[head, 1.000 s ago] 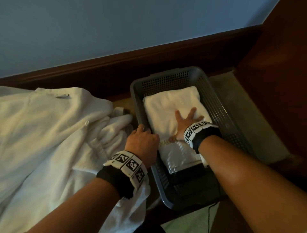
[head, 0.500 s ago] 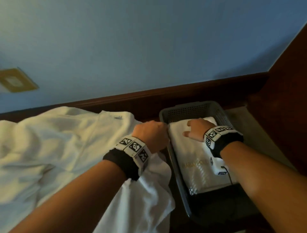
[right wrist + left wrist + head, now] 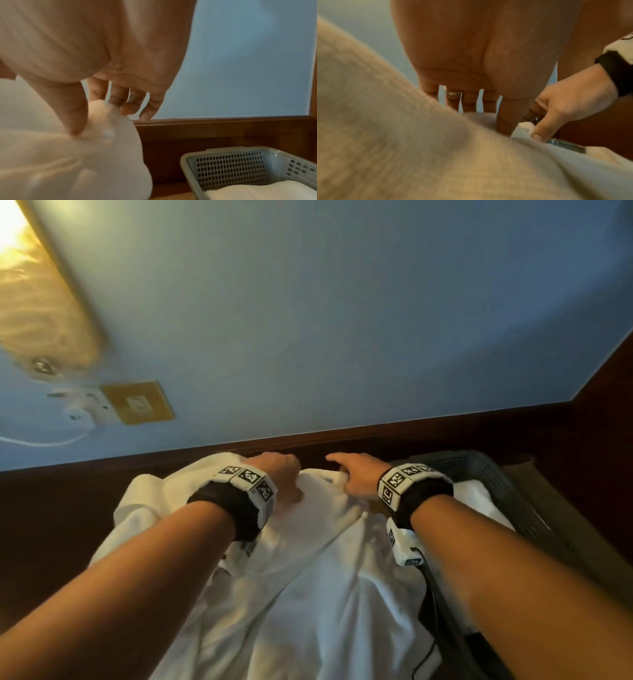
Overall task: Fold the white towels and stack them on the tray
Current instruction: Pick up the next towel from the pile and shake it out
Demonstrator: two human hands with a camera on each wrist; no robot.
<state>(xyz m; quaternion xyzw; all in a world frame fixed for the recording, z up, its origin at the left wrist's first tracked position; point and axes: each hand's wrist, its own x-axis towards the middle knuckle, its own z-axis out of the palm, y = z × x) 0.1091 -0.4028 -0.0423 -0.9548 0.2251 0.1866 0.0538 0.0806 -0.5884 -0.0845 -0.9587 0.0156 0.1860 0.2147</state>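
Both hands are up on the far edge of a big white towel point(image 3: 308, 594) that lies loose and crumpled in the middle. Left hand point(image 3: 281, 477) has its fingers curled down over the top edge and its thumb point(image 3: 510, 117) pressed into the cloth, so it holds the towel. Right hand point(image 3: 356, 477) pinches a bunch of the same edge between thumb point(image 3: 72, 112) and fingers, just beside the left hand. On the right sits a grey tray point(image 3: 228, 166) with holes in its walls, and a folded white towel point(image 3: 267, 190) lies inside it. Both wrists wear black bands with black-and-white square code tags point(image 3: 248, 475); no words on them can be read
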